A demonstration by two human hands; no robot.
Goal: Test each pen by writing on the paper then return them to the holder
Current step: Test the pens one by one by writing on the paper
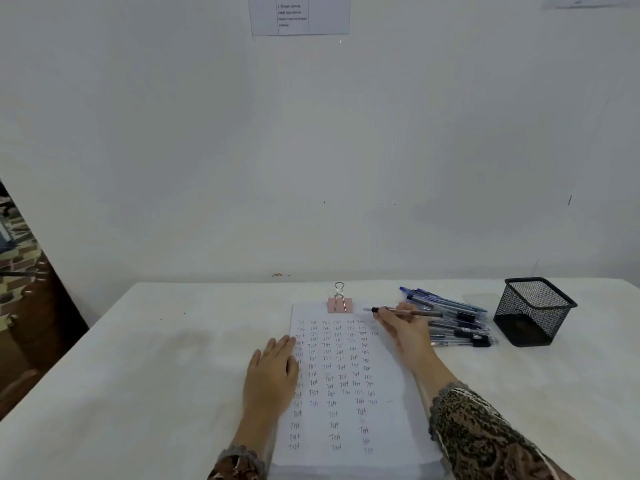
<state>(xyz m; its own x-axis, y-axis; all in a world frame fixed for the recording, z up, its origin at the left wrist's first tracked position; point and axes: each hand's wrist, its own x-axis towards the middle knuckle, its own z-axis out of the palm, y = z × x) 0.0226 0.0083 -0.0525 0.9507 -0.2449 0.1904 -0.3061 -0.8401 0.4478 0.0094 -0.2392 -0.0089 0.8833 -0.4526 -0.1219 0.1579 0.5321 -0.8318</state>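
Head view; clock directions are taken from the centre of the sheet.

A white plaster wall [311, 150] fills the upper field, with a printed paper notice [298, 15] at 12 o'clock. Below it, a white cloth-covered table [138, 358] bears a stack of white paper [391, 427], whose top sheet is filled with handwritten columns of the word "Test".

At 2 o'clock, well apart from the sheet, a black wire-mesh rectangular pen holder [533, 311] stands upright. Through its open top only its own mesh walls show.

Between the holder and the sheet, also at 2 o'clock, a loose pile of blue and clear plastic ballpoint pens [457, 323] lies flat on the table, outside the holder.

The left hand [273, 372] rests palm down on the 9 o'clock edge of the stack, its fingers straight and close together. The right hand [403, 329] is at 1 o'clock over the sheet's corner. Its thumb and fingers pinch a brown-barrelled pen with a black grip [382, 310]. This pen lies nearly level, its tip pointing towards 9 o'clock. Whether the tip touches the sheet cannot be told.

A pink metal binder clip [340, 304] clamps the stack's 12 o'clock edge, just beside the pen tip.
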